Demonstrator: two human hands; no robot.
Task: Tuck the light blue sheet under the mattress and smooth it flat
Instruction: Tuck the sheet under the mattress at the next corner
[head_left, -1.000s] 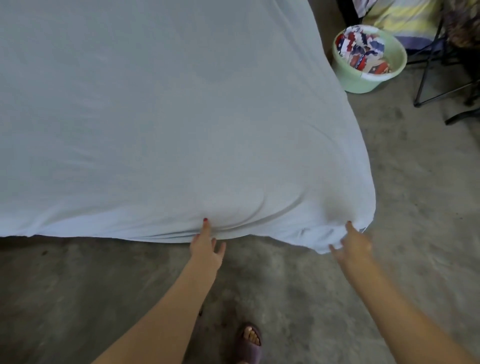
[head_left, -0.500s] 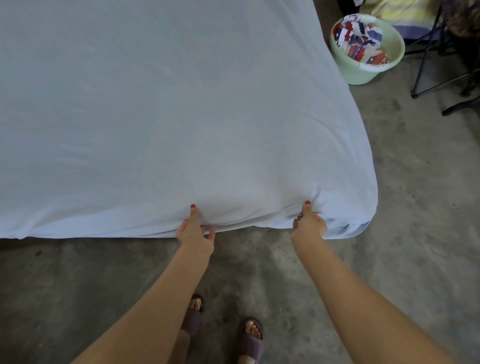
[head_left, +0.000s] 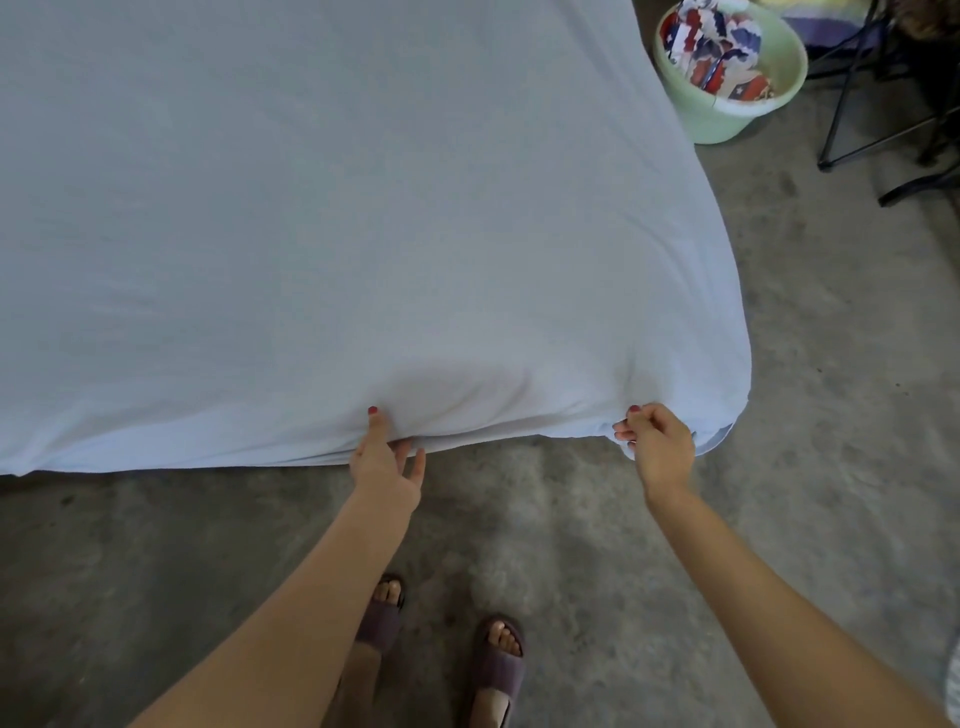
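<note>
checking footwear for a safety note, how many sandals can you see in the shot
2. The left sandal is on the concrete floor, partly hidden behind the left forearm. The right sandal stands beside it, between the two arms. None seem hidden elsewhere.

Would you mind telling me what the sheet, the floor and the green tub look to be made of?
Light blue sheet: thin matte fabric, possibly a stretchy knit; it creases softly. Floor: bare concrete, by its mottled grey roughness. Green tub: probably plastic, with smooth uniform pale walls.

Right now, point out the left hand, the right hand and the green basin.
left hand (head_left: 387, 462): head view, back of hand.
right hand (head_left: 662, 449): head view, back of hand.
green basin (head_left: 714, 122): head view, outer wall.
</note>
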